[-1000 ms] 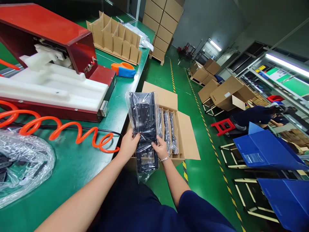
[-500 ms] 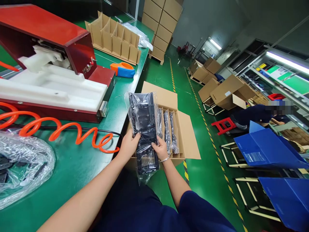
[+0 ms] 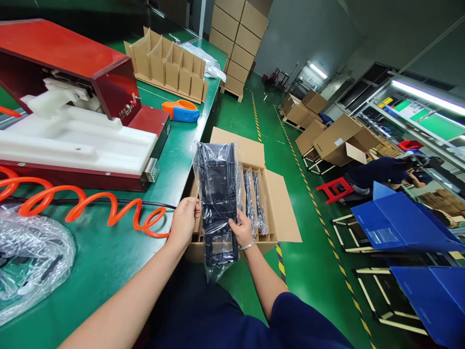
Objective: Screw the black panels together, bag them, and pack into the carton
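A black plastic frame (image 3: pixel 218 191) in a clear plastic bag is held upright in front of me, above an open carton (image 3: pixel 273 211). My right hand (image 3: pixel 242 229) grips its lower right side, thumb on the front. My left hand (image 3: pixel 186 215) is closed beside the bag's left edge, fingers curled in. Whether a fold of the bag is pinched there is too small to tell. Behind the frame, the carton holds several more bagged black parts (image 3: pixel 250 196) standing between cardboard dividers.
On the green workbench (image 3: pixel 119 257) stand a red machine with a white bed (image 3: pixel 119 145), an orange coiled hose (image 3: pixel 112 213), a tape dispenser (image 3: pixel 185 112), a cardboard divider grid (image 3: pixel 174 68) and a bagged bundle (image 3: pixel 32 261). Blue boxes (image 3: pixel 407 223) and a person (image 3: pixel 381 172) are at right.
My left hand has come off the front of the bagged frame to its left edge, and its fingers have curled closed. My right hand keeps its grip.
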Tool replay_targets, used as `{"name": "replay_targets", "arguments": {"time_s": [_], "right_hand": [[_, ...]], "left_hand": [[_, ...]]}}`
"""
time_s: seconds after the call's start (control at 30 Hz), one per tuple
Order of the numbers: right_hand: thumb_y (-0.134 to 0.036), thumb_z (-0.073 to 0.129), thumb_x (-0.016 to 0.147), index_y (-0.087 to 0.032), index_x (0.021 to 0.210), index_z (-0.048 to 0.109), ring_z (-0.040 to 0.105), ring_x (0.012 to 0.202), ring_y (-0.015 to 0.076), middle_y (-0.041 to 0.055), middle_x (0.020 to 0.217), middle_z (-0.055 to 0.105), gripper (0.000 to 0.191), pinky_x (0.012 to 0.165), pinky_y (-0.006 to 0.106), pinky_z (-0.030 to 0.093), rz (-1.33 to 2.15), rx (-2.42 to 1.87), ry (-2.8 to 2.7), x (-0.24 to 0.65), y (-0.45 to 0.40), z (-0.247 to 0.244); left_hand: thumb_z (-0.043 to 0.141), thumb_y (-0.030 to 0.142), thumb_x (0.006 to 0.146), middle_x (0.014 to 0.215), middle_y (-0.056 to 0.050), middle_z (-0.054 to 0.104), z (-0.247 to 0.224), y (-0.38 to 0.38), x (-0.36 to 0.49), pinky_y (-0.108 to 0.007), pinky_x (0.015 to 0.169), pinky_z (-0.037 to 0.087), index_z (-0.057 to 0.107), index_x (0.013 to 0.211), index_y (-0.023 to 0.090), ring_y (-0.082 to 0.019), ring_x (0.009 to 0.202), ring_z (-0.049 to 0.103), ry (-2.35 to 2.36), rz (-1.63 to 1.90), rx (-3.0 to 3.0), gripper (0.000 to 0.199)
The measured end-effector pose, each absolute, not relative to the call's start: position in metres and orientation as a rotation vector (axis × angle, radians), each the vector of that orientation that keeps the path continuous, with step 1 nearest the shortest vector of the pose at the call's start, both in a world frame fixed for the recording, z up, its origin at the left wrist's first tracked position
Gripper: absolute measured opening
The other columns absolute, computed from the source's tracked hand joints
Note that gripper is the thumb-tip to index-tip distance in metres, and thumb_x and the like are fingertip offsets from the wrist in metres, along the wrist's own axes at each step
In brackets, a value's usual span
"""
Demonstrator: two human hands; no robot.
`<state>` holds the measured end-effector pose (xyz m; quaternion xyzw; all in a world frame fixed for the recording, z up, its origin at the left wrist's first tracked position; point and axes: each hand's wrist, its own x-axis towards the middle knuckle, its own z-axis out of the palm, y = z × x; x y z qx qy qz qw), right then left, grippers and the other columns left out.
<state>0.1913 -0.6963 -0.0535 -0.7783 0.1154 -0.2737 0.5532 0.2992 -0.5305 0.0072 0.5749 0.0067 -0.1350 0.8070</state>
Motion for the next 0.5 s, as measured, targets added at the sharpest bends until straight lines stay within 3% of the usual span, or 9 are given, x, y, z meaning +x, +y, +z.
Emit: {"name": "replay_targets", "arguments": {"time_s": [0.17, 0.5], "right_hand": [[-0.037, 0.068, 0.083, -0.018, 0.128, 0.071, 0.071, 0.113, 0.0237, 0.0080, 0.125, 0.074, 0.049, 0.106, 0.041, 0.056, -0.652, -1.820, 0.236, 0.1903, -0.6966, -0.0542], [-0.040, 0.071, 0.081, -0.020, 0.127, 0.072, 0.070, 0.115, 0.0234, 0.0065, 0.125, 0.074, 0.050, 0.107, 0.040, 0.056, -0.656, -1.820, 0.268, 0.1912, -0.6953, -0.0480]], "left_hand": [[0.060, 0.042, 0.070, 0.062, 0.002, 0.051, 0.0070, -0.5305, 0.2979, -0.023, 0.055, 0.036, 0.058, 0.074, 0.019, -0.011, 0.058, 0.045, 0.009, -0.303, 1.209, 0.024], [0.060, 0.040, 0.071, 0.062, 0.003, 0.051, 0.0065, -0.5301, 0.2994, -0.023, 0.054, 0.036, 0.057, 0.075, 0.019, -0.011, 0.056, 0.045, -0.013, -0.297, 1.216, 0.022]]}}
